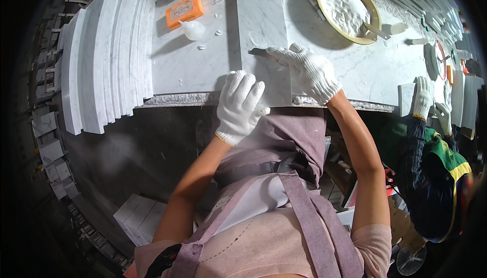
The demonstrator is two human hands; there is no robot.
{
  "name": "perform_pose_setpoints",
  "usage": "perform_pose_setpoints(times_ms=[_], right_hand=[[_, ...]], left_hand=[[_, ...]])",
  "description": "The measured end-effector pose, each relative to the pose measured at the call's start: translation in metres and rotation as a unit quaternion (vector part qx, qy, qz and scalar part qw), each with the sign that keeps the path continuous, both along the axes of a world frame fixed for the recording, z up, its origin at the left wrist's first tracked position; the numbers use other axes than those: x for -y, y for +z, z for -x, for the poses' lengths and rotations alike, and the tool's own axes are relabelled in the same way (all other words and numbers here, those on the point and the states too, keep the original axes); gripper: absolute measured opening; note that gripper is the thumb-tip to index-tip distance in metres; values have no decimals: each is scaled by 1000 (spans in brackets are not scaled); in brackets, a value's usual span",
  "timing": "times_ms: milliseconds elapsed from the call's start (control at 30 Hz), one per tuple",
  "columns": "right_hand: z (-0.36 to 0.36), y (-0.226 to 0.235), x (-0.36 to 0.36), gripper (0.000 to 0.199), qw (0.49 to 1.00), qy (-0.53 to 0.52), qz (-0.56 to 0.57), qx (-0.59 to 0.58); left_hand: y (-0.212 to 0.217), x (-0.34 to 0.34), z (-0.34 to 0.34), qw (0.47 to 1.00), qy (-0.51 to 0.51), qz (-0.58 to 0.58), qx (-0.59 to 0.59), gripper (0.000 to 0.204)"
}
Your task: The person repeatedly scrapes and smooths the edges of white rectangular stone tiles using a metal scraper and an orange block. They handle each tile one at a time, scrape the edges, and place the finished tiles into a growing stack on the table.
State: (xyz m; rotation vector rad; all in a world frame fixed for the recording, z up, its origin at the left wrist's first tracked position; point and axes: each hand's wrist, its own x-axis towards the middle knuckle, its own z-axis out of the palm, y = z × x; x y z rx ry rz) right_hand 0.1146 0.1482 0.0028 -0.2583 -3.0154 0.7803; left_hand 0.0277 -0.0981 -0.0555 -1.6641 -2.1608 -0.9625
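A grey-veined white marble slab (258,14) lies before me on the worktable, its dark long side edge showing at the left. My left hand (241,106), in a white knitted glove, is at the slab's near left edge with its fingers stretched out, holding nothing visible. Over the slab's right part, my right hand (307,70), gloved alike, has its fingers closed on a thin, flat, scraper-like tool (259,52). The tool's dark end points left, low over the marble. Most of it is hidden by the glove, so its exact kind is unclear.
A tall row of marble pieces (106,55) stands at left. Behind are an orange box (184,11), a small translucent squeeze bottle (193,30) and a yellow-rimmed bowl (374,11) of white paste. At right, a co-worker's gloved hands (423,98) handle another piece.
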Motion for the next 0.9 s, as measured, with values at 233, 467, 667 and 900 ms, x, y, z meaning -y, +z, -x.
perform_pose_setpoints(times_ms=[233, 467, 667, 900], right_hand=[[-9, -2, 4, 56, 998, -3, 55, -4], [-21, -10, 6, 57, 990, 12, 131, -39], [-4, -8, 5, 58, 993, -17, 113, -16], [-76, 17, 5, 42, 954, -56, 294, 17]], left_hand=[[-1, -1, -1, 1000, 18, 11, -14, 61], [2, -2, -3, 999, 19, 27, 10, 63], [5, -3, 0, 1000, 1, -13, 5, 59], [23, 0, 7, 995, -36, 13, 95, 58]])
